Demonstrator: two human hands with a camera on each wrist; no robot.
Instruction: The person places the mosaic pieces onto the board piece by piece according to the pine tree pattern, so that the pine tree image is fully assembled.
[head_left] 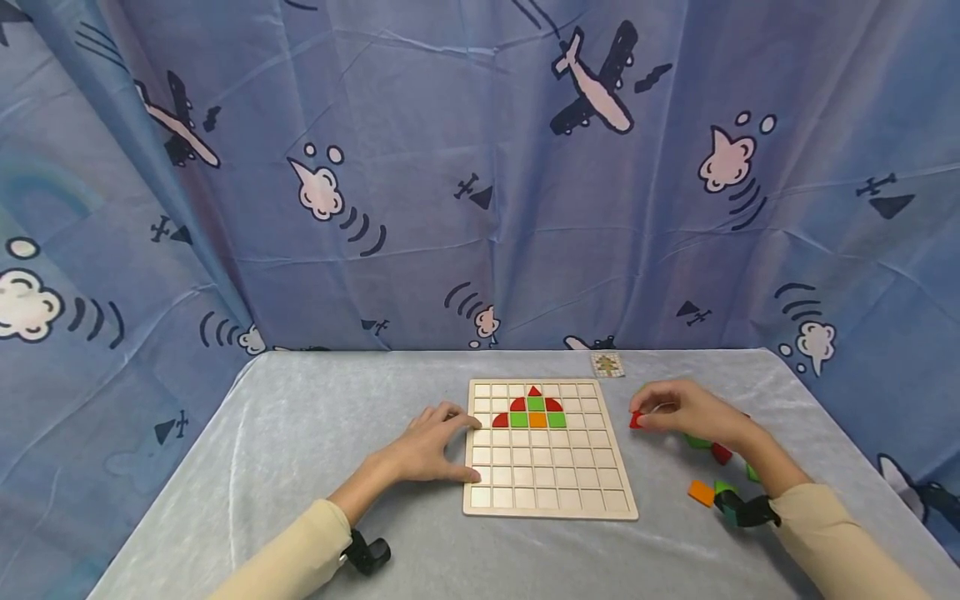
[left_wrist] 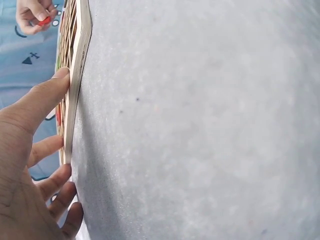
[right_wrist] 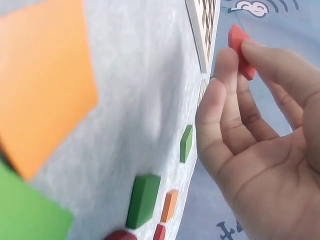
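The right hand (right_wrist: pixel 265 135) pinches a red piece (right_wrist: pixel 242 52) at its fingertips, a gridded board (right_wrist: pixel 202 35) showing beyond them. Left of the hand, on the counter (right_wrist: pixel 135 110), lie green (right_wrist: pixel 142 202), orange (right_wrist: pixel 169 206) and red blocks (right_wrist: pixel 159 233); farther left, a large-looking orange piece (right_wrist: pixel 47 75) overlaps a bright green one (right_wrist: pixel 30 207) in view.

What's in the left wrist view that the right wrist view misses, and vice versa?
Left wrist only: left hand at the edge of the board, red sliver and green sliver on it.
Right wrist only: loose orange pieces, green pieces and red pieces.
Both: right hand pinching a red piece, part of the board, grey cloth, blue curtain.
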